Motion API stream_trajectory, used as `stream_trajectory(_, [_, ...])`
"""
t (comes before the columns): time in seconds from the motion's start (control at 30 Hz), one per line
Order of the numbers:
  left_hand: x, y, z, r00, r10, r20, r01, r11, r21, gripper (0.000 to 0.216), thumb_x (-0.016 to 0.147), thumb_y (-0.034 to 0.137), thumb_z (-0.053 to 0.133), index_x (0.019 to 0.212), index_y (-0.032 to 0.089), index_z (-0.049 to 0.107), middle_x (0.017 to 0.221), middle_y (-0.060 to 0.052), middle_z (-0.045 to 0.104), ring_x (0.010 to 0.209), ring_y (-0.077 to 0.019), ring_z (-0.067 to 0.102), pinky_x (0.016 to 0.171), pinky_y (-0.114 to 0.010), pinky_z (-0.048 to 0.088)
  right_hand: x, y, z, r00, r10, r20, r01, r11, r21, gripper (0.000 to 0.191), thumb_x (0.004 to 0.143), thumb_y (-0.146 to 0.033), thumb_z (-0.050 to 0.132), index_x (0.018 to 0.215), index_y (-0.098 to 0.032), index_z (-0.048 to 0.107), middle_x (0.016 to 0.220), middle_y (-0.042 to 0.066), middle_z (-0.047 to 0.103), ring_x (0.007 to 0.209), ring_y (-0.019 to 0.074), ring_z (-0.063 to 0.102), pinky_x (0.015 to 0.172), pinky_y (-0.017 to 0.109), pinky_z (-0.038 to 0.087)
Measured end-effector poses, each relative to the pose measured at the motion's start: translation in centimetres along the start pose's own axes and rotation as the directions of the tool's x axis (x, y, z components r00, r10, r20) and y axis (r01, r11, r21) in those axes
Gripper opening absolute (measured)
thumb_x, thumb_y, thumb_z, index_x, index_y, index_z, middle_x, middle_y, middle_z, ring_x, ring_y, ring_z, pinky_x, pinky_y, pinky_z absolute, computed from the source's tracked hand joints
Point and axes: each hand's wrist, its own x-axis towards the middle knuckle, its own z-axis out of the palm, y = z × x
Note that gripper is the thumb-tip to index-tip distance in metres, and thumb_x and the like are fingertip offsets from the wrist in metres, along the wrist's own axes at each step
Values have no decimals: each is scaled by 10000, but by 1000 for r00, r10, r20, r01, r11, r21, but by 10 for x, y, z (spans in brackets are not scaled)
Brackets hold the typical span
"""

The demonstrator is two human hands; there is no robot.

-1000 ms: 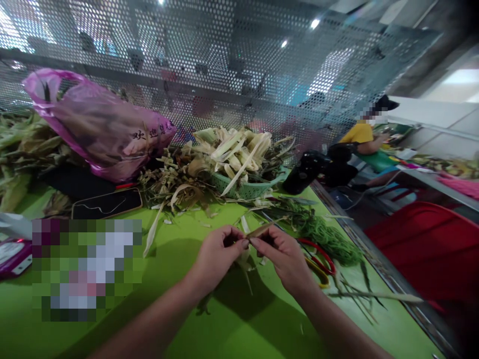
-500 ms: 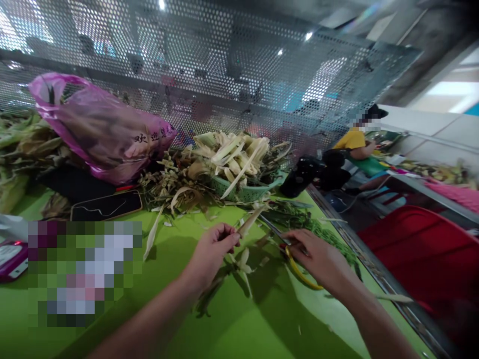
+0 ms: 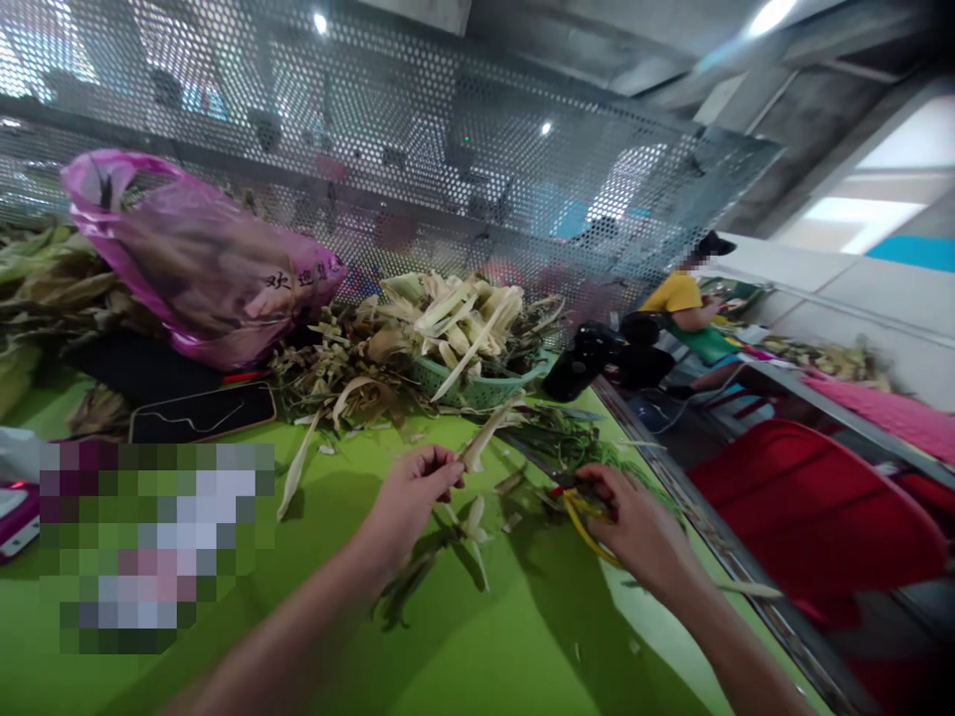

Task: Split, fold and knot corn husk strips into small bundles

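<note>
My left hand [image 3: 414,487] pinches the near end of a pale dried corn husk [image 3: 488,435], whose other end points up and away to the right. In my right hand [image 3: 631,517] is a pair of scissors [image 3: 578,512] with yellow handles, its dark blades reaching toward the husk but apart from it. Below the left hand lie loose husk pieces [image 3: 472,532] on the green tabletop [image 3: 477,646]. Beyond both hands stands a green plastic basket [image 3: 488,388] heaped with pale husk strips [image 3: 463,318].
A pink plastic bag [image 3: 201,259] and a dark phone-like slab [image 3: 201,413] lie at the left. Green stems [image 3: 589,438] and a black object [image 3: 578,363] line the right edge. A red chair [image 3: 806,507] stands beyond it, near a person in yellow [image 3: 675,295]. Perforated metal [image 3: 373,149] closes the back.
The view has shifted slightly to the right. The scissors have turned in my right hand, and their blades now look darker and lower. My left hand still holds the husk.
</note>
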Motion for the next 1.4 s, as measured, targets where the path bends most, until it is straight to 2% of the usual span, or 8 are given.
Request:
stream_trajectory(0.13, [2,-3,0,1000,26,2,-26,999,-28,141,806,283,589,788,143,598,752,-23,597,673,-109,489,646,-244,383,-11,-4,-14,988,-1,156,-73,882,465,550,768,-311,573,1304,-208,504,1115,108,656,958,264,640,791,369,522])
stream_trajectory(0.2, [2,-2,1,999,33,1,-33,998,-48,137,794,277,601,779,141,594,733,-19,592,658,-104,482,634,-237,375,-19,-9,-18,970,8,241,-149,805,574,558,788,-407,610,1303,-215,516,1191,127,634,1048,278,619,836,362,528])
stream_trajectory(0.4, [2,4,3,999,55,-1,-54,994,-97,162,739,294,646,727,144,585,672,-7,569,620,-97,472,608,-223,366,-35,-28,-18,913,-223,340,-14,819,574,750,724,-629,608,1361,-265,456,1281,131,568,1176,331,528,973,434,444])
stream_trajectory(0.5, [2,4,4,998,56,-9,-57,993,-99,161,718,297,655,710,153,585,659,-8,569,622,-103,485,606,-223,379,-34,-41,-17,865,-319,388,50,824,565,691,768,-616,571,1355,-271,453,1315,117,532,1197,324,501,1006,430,399])
stream_trajectory(0.73, [2,1,6,998,66,17,-65,995,-71,169,732,309,640,725,149,587,655,-5,574,610,-102,480,595,-228,355,-23,-81,-17,806,-402,435,91,810,580,613,793,-631,534,1270,-246,525,1111,84,613,960,260,579,838,356,469])
stream_trajectory(1.07, [3,-1,5,998,49,36,-46,997,-65,273,709,408,672,713,154,570,656,-4,572,611,-111,479,593,-238,340,-17,-82,-7,852,-361,379,80,806,587,464,737,-505,650,1118,-239,642,849,33,630,687,175,552,606,263,459])
stream_trajectory(1.23, [2,-1,5,997,61,38,-59,997,-55,213,731,350,655,744,148,591,662,2,568,611,-105,471,600,-240,335,-16,-74,8,848,-296,440,-38,793,608,379,746,-482,633,1037,-242,668,626,-14,558,496,124,492,458,228,403])
stream_trajectory(1.4, [-1,4,4,999,37,27,-35,997,-61,187,742,325,654,740,147,596,674,-3,577,615,-106,474,615,-247,348,-7,-54,12,934,-223,279,81,893,443,344,750,-412,657,1050,-243,665,861,46,708,742,230,654,648,312,516])
